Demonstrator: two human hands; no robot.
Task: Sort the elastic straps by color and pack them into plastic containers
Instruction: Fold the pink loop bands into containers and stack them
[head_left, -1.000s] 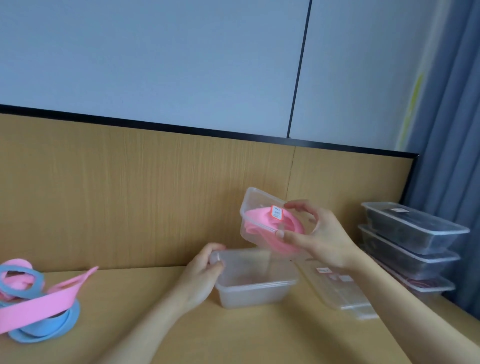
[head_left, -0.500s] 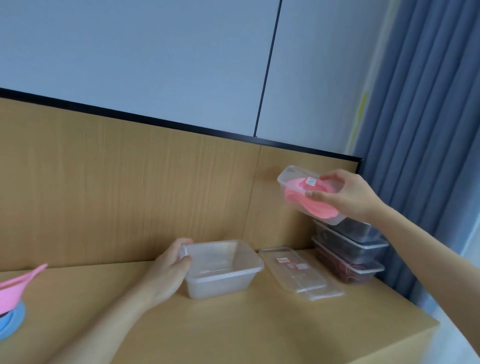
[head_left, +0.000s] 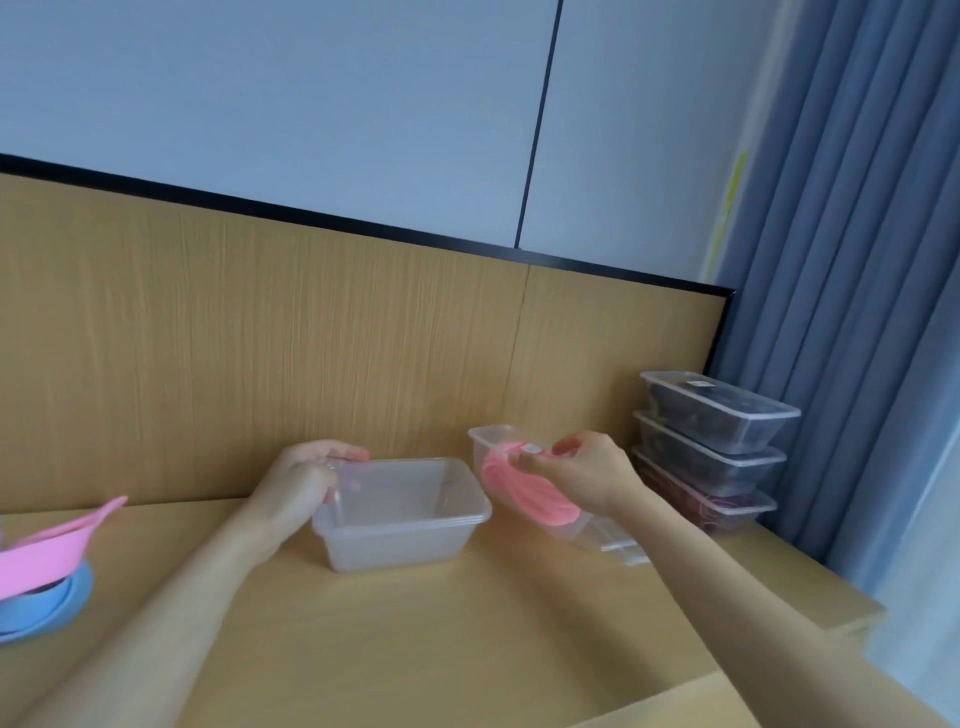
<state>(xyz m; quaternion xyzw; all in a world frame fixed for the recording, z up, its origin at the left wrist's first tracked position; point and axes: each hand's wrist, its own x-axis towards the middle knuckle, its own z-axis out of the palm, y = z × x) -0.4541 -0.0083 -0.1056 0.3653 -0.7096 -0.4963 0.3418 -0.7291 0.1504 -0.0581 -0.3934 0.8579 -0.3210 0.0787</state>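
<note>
left hand (head_left: 304, 480) curls round the rim of a clear rectangular tub (head_left: 400, 525) on the wooden table (head_left: 415, 649); right hand (head_left: 589, 480) grips a tilted tub (head_left: 488, 441) of pink straps (head_left: 519, 493) just beside it.

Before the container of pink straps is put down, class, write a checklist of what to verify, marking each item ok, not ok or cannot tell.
1. Right hand grips the pink-strap container: ok.
2. That container held level: not ok, tilted.
3. Its lid snapped shut: cannot tell.
4. Left hand steadies the empty container: ok.
5. The table beneath the pink-strap container free: not ok, loose lids lie there.
6. All straps packed: not ok, pink and blue straps lie loose at left.
</note>
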